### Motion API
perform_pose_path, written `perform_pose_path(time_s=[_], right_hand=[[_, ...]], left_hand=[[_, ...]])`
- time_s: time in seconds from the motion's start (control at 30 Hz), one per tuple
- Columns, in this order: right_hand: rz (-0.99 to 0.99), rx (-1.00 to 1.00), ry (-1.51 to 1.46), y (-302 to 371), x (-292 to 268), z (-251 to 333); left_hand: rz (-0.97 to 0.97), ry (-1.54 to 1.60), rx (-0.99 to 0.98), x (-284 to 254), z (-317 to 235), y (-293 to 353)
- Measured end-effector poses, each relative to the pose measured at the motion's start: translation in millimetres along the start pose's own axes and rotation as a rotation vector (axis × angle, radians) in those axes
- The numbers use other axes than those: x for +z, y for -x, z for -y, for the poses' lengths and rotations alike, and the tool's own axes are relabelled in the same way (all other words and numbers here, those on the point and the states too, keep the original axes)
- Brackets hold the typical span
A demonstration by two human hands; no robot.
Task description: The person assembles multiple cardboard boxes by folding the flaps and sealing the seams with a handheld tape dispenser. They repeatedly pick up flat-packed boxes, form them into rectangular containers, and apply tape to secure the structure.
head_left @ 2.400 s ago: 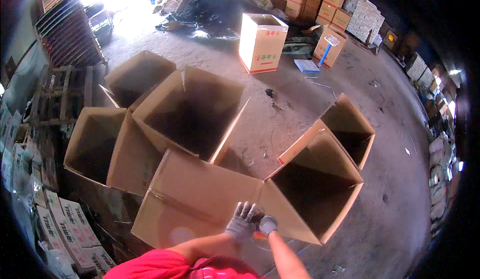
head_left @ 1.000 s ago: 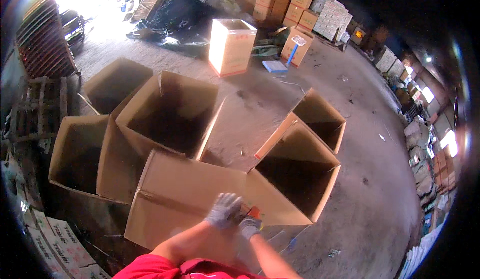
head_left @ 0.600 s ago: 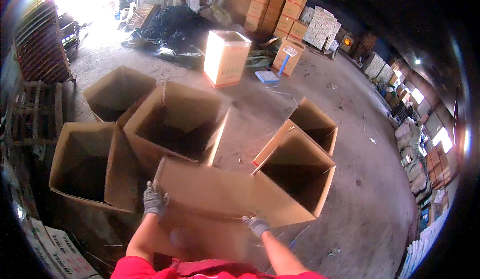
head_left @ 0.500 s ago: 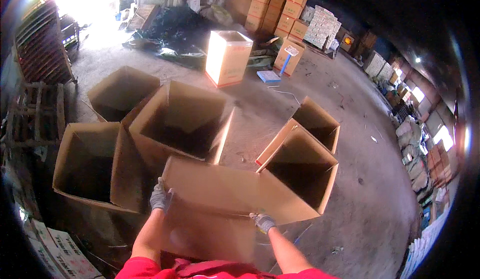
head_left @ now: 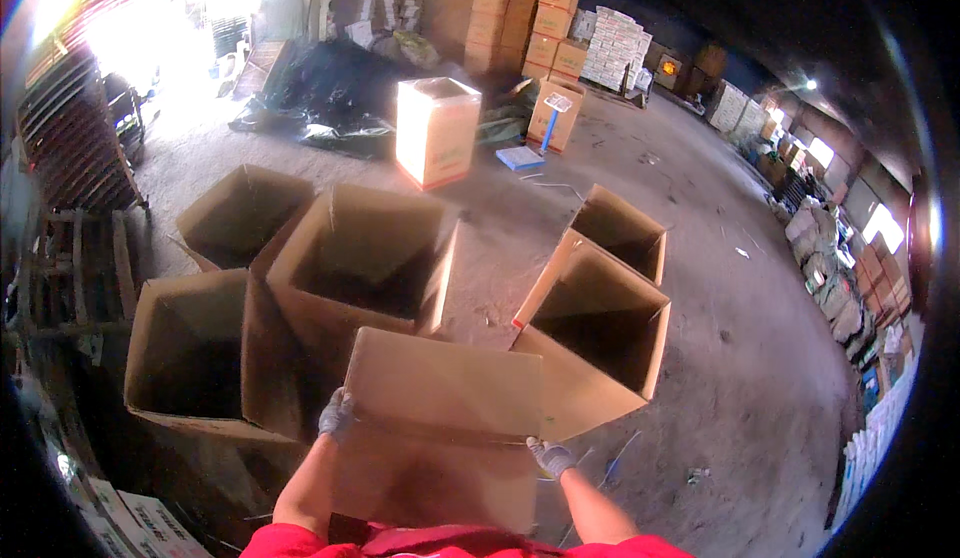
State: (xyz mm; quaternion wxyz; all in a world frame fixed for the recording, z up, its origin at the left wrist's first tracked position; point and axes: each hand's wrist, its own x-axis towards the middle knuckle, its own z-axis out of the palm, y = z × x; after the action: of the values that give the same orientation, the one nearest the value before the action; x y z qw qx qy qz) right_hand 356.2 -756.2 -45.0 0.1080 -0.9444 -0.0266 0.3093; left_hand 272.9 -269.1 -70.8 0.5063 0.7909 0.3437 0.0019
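A brown cardboard box (head_left: 445,383) is between my hands, close to my body. Its far panel stands upright, and a shaded brown panel lies nearer to me. My left hand (head_left: 337,413), in a grey work glove, is closed on the box's left edge. Gripping the right edge is my gloved right hand (head_left: 551,456), lower and closer to the right side. Just beyond the held box stands a large open-topped carton (head_left: 290,268). Another open carton (head_left: 655,348) is on the right, partly behind the held box's right end. I cannot see the held box's underside.
More open cartons (head_left: 135,353) stand on the left and one (head_left: 655,248) behind the right carton. Farther off are a tall carton (head_left: 435,138), a blue platform scale (head_left: 520,159) and stacked boxes (head_left: 553,23). A wooden pallet (head_left: 75,268) is at left; sacks (head_left: 815,233) line the right.
Both hands have shifted slightly right and down in the picture with the held box, whose far panel now looks more square-on. My view has also turned a little, moving the background left.
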Motion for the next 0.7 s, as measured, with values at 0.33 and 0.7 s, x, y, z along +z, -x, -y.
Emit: perform_pose_path(time_s=[0.33,0.7], right_hand=[[-0.117,0.147,0.258,47,-9,-161],[0.02,0.212,0.393,204,86,-357]], left_hand=[[0.249,-0.24,0.421,85,-135,84],[0.884,0.068,1.085,278,-175,236]])
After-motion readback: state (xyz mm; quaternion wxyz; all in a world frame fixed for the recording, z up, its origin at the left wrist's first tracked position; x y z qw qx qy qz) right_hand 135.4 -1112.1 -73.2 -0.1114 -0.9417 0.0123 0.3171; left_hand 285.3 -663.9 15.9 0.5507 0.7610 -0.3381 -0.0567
